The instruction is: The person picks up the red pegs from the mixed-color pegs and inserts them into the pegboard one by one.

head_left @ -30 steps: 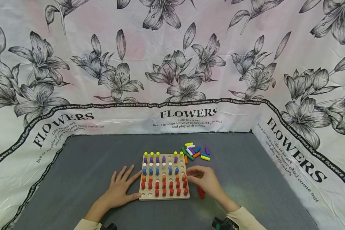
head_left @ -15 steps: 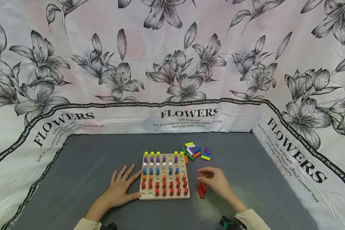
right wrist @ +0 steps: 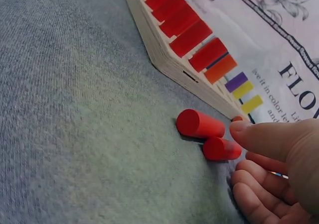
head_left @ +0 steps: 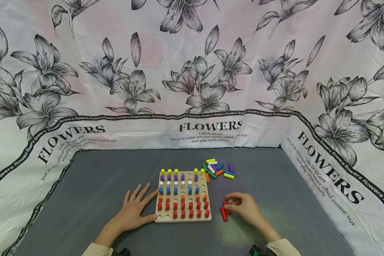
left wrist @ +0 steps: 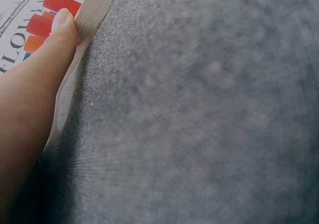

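A wooden peg board [head_left: 166, 220] stands on the grey cloth, with rows of red, orange, blue, white, purple and yellow pegs upright in it. My left hand [head_left: 133, 211] lies spread on the cloth at its left side. The left thumb [left wrist: 62, 40] touches the board's near left corner, close to the red pegs. Right of the board, my right hand [head_left: 243, 207] reaches over two loose red pegs. One red peg [right wrist: 199, 124] lies just beyond the thumb tip. The other red peg [right wrist: 219, 149] lies between thumb and loosely bent fingers, which show a gap around it.
Behind the right hand, a loose pile of pegs [head_left: 212, 168] in several colours lies at the board's far right corner. A flower-printed cloth wall [head_left: 208, 131] surrounds the table [head_left: 115, 167] at the back and sides.
My right hand has moved from the board's right edge, rightward and toward me, down to the loose red pegs. The left hand has stayed in place.
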Demonstrator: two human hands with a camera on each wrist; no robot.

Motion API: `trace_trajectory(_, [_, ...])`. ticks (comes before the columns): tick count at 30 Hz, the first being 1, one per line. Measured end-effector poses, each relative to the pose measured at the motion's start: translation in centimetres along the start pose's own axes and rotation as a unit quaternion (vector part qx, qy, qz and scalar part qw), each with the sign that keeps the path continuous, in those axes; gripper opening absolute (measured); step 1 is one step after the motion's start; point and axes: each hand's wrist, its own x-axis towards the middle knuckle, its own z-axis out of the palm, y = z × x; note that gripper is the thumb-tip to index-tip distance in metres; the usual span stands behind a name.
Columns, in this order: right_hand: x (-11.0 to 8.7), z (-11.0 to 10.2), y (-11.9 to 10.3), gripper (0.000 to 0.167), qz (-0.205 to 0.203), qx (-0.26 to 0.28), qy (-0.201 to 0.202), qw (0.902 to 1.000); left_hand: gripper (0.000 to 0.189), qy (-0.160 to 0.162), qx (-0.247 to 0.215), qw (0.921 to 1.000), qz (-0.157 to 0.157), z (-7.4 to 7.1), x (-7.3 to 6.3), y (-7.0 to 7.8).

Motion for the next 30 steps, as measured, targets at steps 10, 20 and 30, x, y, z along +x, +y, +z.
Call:
trace_trajectory(10, [-0.5,-0.2,0.0,0.031,-0.020,-0.013,-0.024,0.9994,0.083,0.001,-0.003,1.0000,0.000,-0.1,0.0,0.1])
trace_trajectory(20, [0.3,0.1,0.1,0.029,-0.034,-0.042,-0.002,0.9985,0.082,-0.001,-0.009,1.0000,-0.001,-0.1,0.0,0.2])
trace_trajectory(30, [1.1,1.0,-0.1,0.026,-0.031,-0.075,0.032,0.9962,0.082,-0.003,-0.006,1.0000,-0.002,-0.2,0.0,0.2])
